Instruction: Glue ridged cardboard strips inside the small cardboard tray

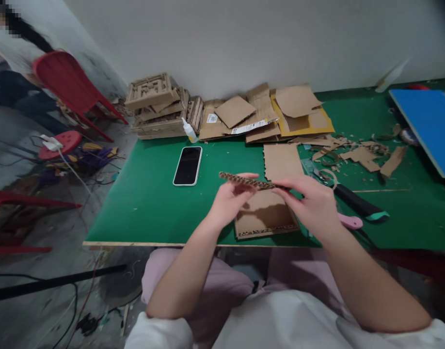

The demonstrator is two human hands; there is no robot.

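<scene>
Between my two hands a piece of corrugated cardboard (pixel 240 181) is held up edge-on, its wavy core facing me. My left hand (pixel 231 198) grips its left part, and my right hand (pixel 308 198) pinches its right end. Just below lies a square cardboard panel (pixel 268 218) with a strip of corrugation along its near edge, partly in shadow. Beyond the hands rests another cardboard square (pixel 282 160) with a ragged left side. By my right hand are a tool with a black and teal handle (pixel 360 202) and a pink handle (pixel 350 221), partly hidden.
A phone (pixel 188 166) lies left on the green table (pixel 135 203). Behind it stand a glue bottle (pixel 189 131) and stacked cardboard pieces (pixel 157 109). Cardboard scraps (pixel 364 157) and a blue board (pixel 429 131) are at right. A person (pixel 19 58) is near a red chair (pixel 68 80).
</scene>
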